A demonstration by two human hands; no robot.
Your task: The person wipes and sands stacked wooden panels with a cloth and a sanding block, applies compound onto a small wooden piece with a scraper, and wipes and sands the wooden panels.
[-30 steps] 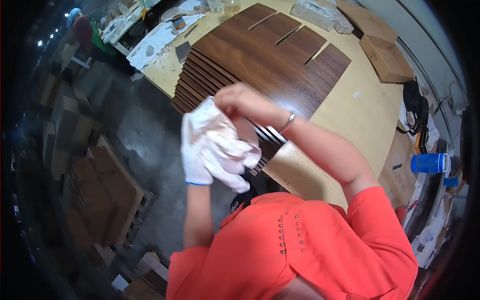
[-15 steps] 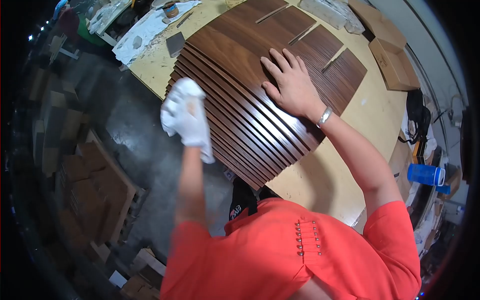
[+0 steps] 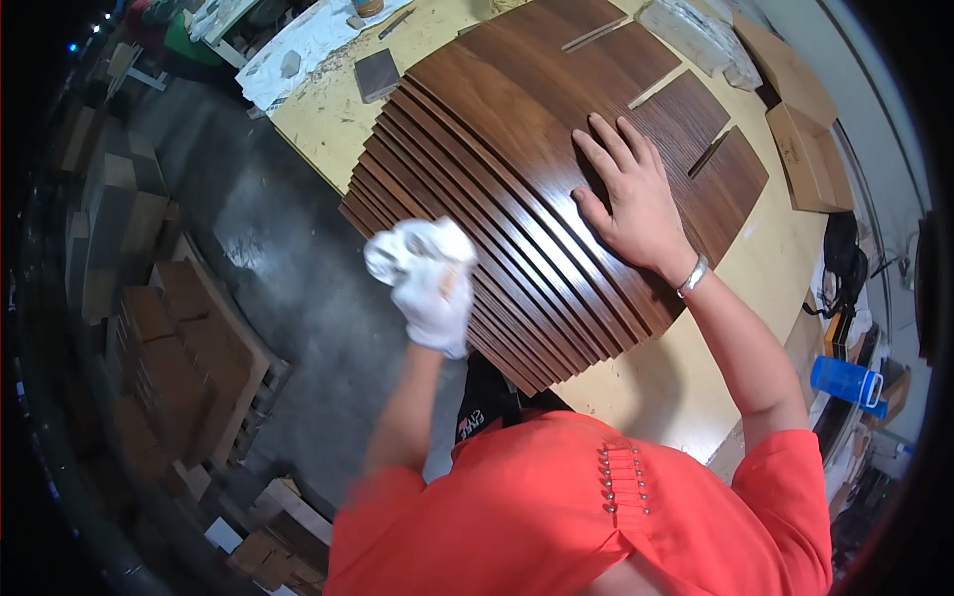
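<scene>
A fanned stack of dark brown wood-grain panels [image 3: 497, 119] lies on the table, its edges stepped like stairs on the near left side. My left hand [image 3: 435, 298], in a white glove, is closed round a bunched white cloth [image 3: 417, 246] beside the stepped edges. Motion blurs the cloth, and I cannot tell whether it touches the panels. My bare right hand [image 3: 636, 204], with a silver bracelet at the wrist, rests flat on the top panel, fingers spread. Narrow slots are cut into the panels' far right edge.
The pale table [image 3: 323, 124] bears a small dark block [image 3: 376, 76] and a white sheet [image 3: 298, 50]. An open cardboard box [image 3: 810, 154] and a plastic-wrapped bundle [image 3: 696, 40] stand at the far right, with a blue bottle [image 3: 845, 379] nearer. Stacked brown boards [image 3: 184, 338] sit left on the floor.
The whole view has shifted a little. My left hand with the cloth has moved down and right along the stepped edges. My right hand stays spread on the top panel.
</scene>
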